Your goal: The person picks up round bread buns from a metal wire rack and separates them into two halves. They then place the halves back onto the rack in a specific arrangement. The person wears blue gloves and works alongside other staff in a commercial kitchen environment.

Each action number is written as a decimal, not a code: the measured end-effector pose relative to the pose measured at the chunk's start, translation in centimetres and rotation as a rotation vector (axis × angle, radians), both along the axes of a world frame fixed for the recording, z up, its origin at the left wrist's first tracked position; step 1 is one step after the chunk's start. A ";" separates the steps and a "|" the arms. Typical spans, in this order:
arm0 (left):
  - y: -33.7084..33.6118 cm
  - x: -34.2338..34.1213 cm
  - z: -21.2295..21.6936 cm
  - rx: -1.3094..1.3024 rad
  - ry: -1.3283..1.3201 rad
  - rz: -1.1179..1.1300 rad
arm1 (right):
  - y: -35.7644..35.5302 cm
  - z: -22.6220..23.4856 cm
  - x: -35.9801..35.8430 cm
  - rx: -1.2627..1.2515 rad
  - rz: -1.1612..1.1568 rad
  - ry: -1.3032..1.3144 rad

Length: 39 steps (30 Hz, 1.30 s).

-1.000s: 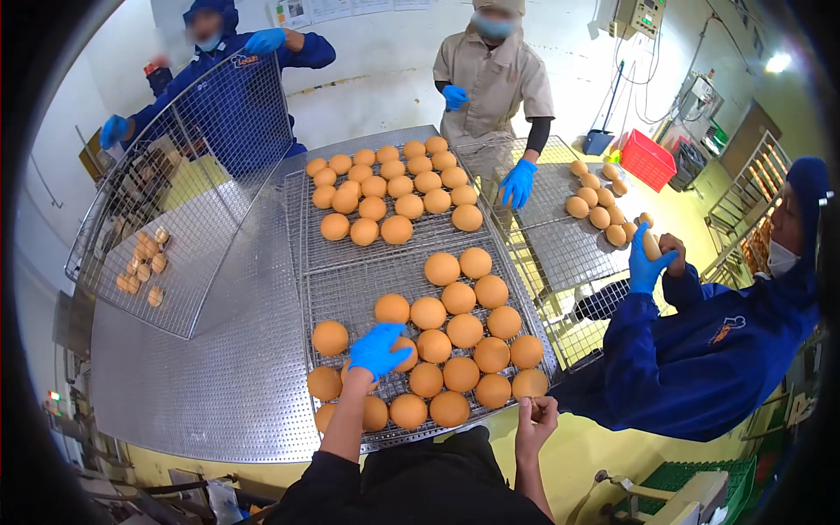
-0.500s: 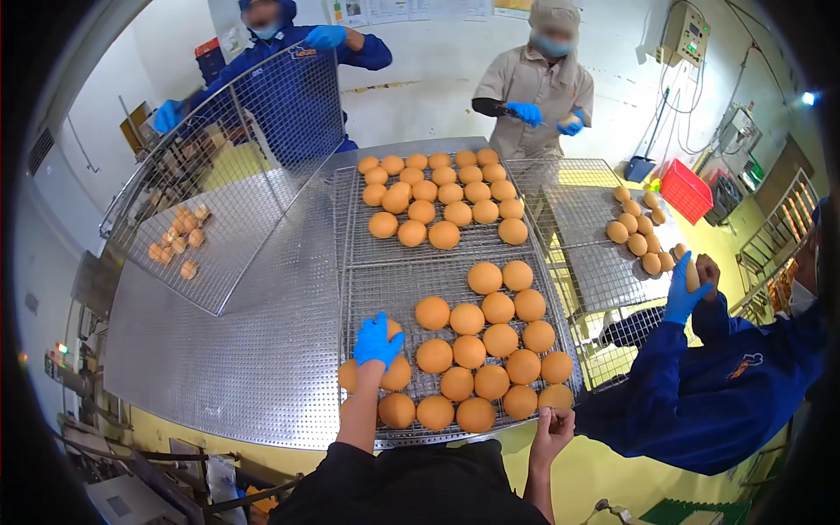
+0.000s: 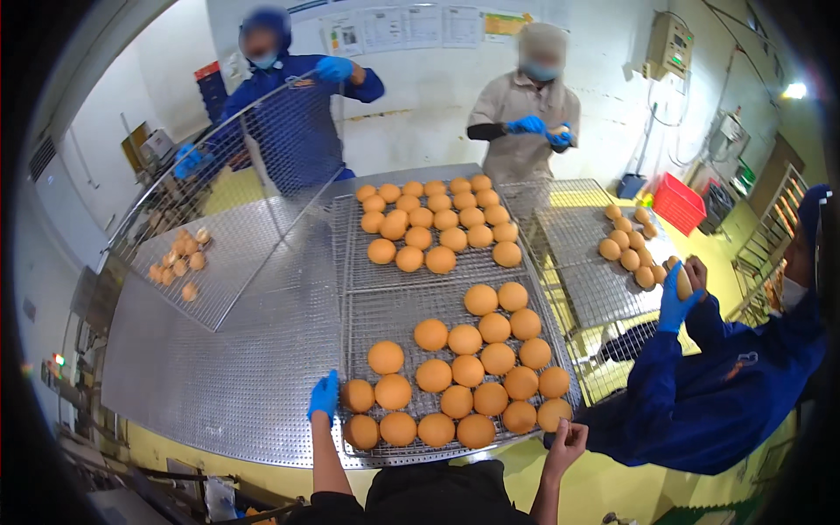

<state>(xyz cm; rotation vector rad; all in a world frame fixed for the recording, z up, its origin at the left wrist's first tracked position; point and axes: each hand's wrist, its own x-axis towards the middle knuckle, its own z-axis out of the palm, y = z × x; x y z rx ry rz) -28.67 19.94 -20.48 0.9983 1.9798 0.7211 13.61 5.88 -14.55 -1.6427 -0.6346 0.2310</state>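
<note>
Round golden-brown buns (image 3: 466,370) stand in rough rows on the near wire rack (image 3: 385,306), with a bare patch of mesh at its far left. My left hand (image 3: 323,395), in a blue glove, is at the rack's left edge, fingers extended and no bun in them. My bare right hand (image 3: 569,444) is at the near right corner, beside a corner bun (image 3: 554,415). Its fingers are curled, seemingly round the rack's rim; the grip is partly hidden. Beyond, a second wire rack (image 3: 350,278) carries more buns (image 3: 423,217).
A co-worker (image 3: 293,131) tilts a wire rack (image 3: 229,289) over the perforated metal table (image 3: 219,394). Another, in beige (image 3: 525,114), handles a small item. At right a co-worker in blue (image 3: 700,367) holds a bun near several others (image 3: 630,249). A red crate (image 3: 679,204) stands behind.
My left hand has left the bun at the rack's left side and moved left and nearer, to the rack's edge. My right hand stays at the near right corner. The view has tilted up slightly.
</note>
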 end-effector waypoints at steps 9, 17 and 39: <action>-0.1 3.1 -0.5 -0.053 0.128 -0.060 | 1.6 -0.7 -0.4 0.014 0.152 0.061; -0.3 3.2 1.4 0.044 0.174 -0.054 | 3.6 0.0 -0.8 0.122 0.246 0.106; -3.3 21.2 7.6 0.614 -0.342 -0.011 | 3.5 1.3 7.1 0.056 0.713 -0.032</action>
